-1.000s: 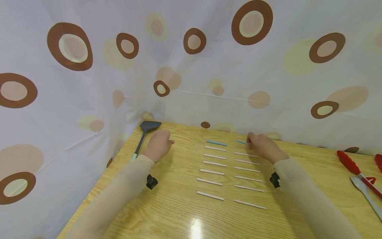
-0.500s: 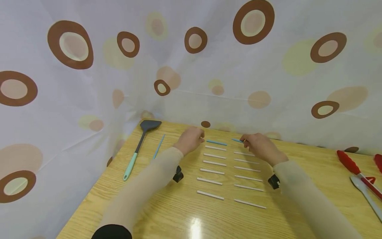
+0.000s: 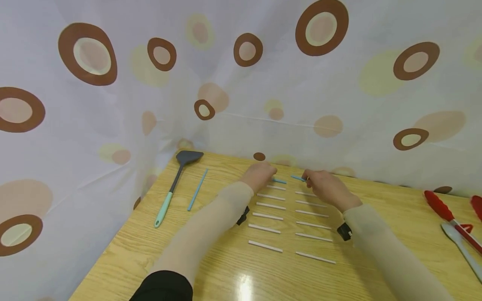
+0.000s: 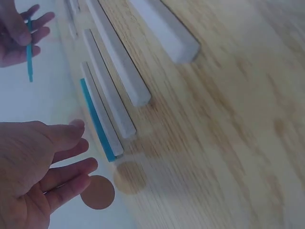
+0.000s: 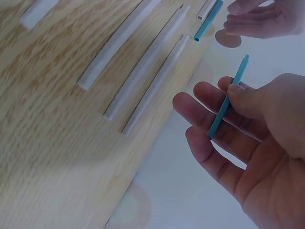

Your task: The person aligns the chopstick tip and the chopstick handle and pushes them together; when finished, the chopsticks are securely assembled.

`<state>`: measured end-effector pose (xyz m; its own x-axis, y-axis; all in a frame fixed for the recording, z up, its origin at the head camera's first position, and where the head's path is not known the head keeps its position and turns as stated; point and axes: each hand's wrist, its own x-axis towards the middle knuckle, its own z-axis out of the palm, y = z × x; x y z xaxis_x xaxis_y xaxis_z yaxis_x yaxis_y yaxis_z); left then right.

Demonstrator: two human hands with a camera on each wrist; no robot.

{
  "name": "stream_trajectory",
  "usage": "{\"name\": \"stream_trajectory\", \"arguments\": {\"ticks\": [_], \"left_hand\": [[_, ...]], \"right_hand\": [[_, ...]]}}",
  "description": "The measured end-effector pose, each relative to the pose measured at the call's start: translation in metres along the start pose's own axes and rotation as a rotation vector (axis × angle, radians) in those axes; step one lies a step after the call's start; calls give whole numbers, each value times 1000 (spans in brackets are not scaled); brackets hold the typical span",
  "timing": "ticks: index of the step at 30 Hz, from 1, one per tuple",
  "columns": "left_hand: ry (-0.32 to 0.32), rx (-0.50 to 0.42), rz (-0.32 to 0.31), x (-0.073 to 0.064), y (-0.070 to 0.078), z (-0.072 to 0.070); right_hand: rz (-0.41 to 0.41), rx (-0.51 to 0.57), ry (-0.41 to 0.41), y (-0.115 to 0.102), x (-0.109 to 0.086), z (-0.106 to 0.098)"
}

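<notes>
A wooden table (image 3: 220,269) bears white sticks (image 3: 267,216) in columns, two blue sticks (image 3: 197,190), a spatula (image 3: 175,180), red tongs (image 3: 438,205) and a grey utensil (image 3: 458,241).

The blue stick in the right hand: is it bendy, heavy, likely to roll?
Probably stiff: the blue stick looks straight in the right hand. Likely light, being so thin. Rolling seems unlikely, since the similar stick on the table shows a squared end.

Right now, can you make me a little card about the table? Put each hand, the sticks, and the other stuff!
Right hand: pinches a blue stick
Left hand: holds nothing, near another blue stick
White sticks: two columns of six on the table
Third blue stick: beside the spatula
Far right: red tool, pale tool
Behind: cloth with brown rings
</notes>
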<state>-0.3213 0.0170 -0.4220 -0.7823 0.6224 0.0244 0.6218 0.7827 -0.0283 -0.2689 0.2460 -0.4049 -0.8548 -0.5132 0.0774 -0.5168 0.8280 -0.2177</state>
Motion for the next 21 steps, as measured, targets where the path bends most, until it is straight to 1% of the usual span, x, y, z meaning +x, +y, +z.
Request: {"name": "stream_trajectory", "arguments": {"ticks": [4,6,10,13,16,18,21], "left_hand": [[-13,37,-16,6,5,0],[-20,66,-26,7,7,0],[-28,151,-34,8,10,1],[-33,249,-7,8,12,4],[-27,311,23,9,14,5],[-12,310,30,9,14,6],[16,305,36,10,13,2]], "right_hand": [[10,-4,-3,1,-2,0],[0,-7,4,0,-3,0],[-27,-22,28,1,-6,0],[-37,-30,40,2,-8,0],[-37,-33,45,3,-9,0],[-34,-35,44,4,-9,0],[-19,-35,28,4,-11,-3]]}}
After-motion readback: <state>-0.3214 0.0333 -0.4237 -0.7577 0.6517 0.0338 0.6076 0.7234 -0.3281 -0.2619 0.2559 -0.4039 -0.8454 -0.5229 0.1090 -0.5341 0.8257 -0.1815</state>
